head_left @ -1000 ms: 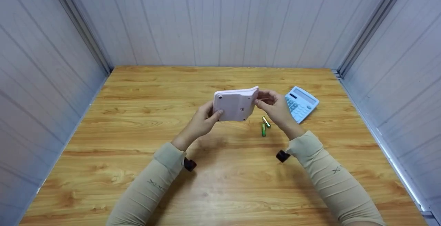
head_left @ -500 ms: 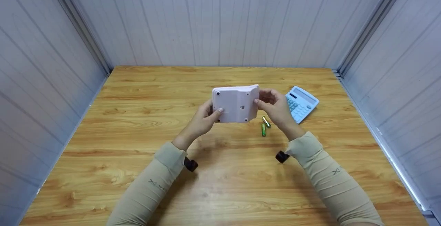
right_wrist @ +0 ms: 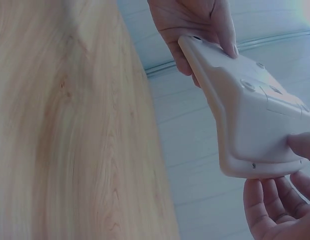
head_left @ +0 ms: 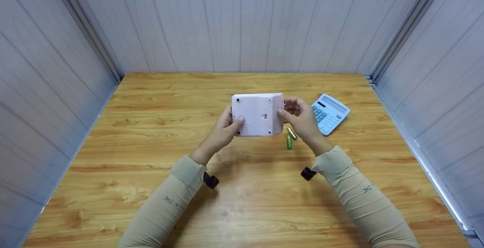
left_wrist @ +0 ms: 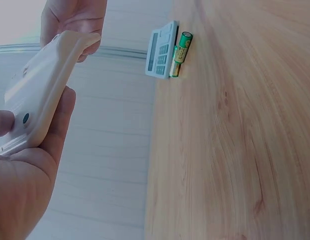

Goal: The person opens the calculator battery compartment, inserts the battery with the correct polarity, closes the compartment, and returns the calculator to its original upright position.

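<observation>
A pale pink calculator [head_left: 255,113] is held up above the table, its back with small dark feet facing the head camera. My left hand [head_left: 221,131] grips one end, thumb on the back and fingers behind. At the opposite end, my right hand [head_left: 300,118] pinches the edge between thumb and fingers. The right wrist view shows a battery cover [right_wrist: 284,104] in place on the back. The keys and screen are hidden. Two green batteries [head_left: 289,142] lie on the table below my right hand.
A light blue calculator [head_left: 331,113] lies face up on the wooden table [head_left: 170,100], to the right of the batteries. Pale panelled walls [head_left: 242,25] stand at the back and both sides. A black wrist camera [head_left: 210,180] hangs under the left sleeve.
The pink calculator has tilted so its back faces the head camera more squarely. Both hands keep their hold, with the right hand shifting slightly left. The batteries and blue calculator stay put.
</observation>
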Motion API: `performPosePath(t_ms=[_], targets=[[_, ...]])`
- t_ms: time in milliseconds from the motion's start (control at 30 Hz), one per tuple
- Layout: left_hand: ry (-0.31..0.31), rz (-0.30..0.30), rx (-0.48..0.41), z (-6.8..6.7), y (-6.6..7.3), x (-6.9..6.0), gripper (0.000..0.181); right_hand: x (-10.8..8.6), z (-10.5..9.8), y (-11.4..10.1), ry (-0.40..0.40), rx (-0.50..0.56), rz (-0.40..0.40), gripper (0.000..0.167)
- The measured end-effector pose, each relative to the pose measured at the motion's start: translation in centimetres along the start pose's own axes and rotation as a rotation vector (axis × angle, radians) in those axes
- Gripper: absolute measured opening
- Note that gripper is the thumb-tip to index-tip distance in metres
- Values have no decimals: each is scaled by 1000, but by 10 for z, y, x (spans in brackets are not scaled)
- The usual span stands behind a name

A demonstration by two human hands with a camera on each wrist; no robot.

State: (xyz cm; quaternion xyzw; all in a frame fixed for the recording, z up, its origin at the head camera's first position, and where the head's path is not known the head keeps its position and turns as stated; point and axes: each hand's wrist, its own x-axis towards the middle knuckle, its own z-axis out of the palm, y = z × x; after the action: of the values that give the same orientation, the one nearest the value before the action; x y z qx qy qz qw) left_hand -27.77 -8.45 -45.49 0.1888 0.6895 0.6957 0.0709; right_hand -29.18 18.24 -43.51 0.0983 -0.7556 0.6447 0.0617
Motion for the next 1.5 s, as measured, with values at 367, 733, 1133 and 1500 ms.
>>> performPosePath(t_ms=[367,733,1133,1500], targets=[[-2,-37,-73,2,-2,-1,47,-1,4,4,38,-5,47,34],[12,-74,-60,1,-5,1,45,-3,7,8,42,-86,-34,43],[4,-79,-46,1,-7,2,45,-5,10,5,37,-237,-27,52],[10,-78,-28,4,-6,2,45,-5,17,1,2,-306,8,65]])
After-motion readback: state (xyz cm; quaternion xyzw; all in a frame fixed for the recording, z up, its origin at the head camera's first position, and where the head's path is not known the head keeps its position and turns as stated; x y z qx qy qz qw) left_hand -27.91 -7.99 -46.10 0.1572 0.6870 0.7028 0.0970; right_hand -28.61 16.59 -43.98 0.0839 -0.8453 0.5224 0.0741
